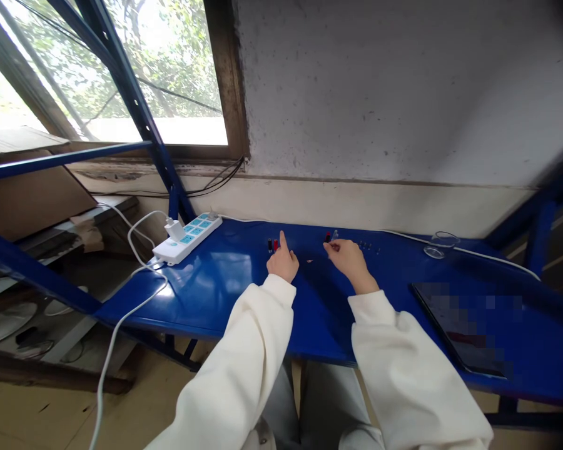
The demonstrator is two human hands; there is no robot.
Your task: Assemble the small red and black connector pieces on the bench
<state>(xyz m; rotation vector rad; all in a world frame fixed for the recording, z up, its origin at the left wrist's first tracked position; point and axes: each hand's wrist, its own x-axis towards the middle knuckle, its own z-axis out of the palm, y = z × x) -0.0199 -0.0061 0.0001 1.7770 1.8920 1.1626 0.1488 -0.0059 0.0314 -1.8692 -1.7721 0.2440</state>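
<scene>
On the blue table [206, 294], my left hand [283, 264] has its index finger stretched forward and its thumb apart. Just beyond it stand a small black cylinder [269, 246] and a small red cylinder [276, 244]. My right hand [351, 261] is closed in a pinch, and whatever lies between the fingertips is too small to make out. Right behind those fingertips are a small red-and-black piece [327, 237] and a small clear piece [335, 235]. A tiny pale piece [309, 260] lies between the hands. Several tiny pins [366, 245] are beyond my right hand.
A white power strip [187, 240] with a plugged-in adapter [173, 229] sits at the left, its cable hanging over the edge. A dark tablet [455, 331] lies at the right. Clear round glass-like objects [434, 252] are near the wall. Blue metal posts [136, 94] flank the table.
</scene>
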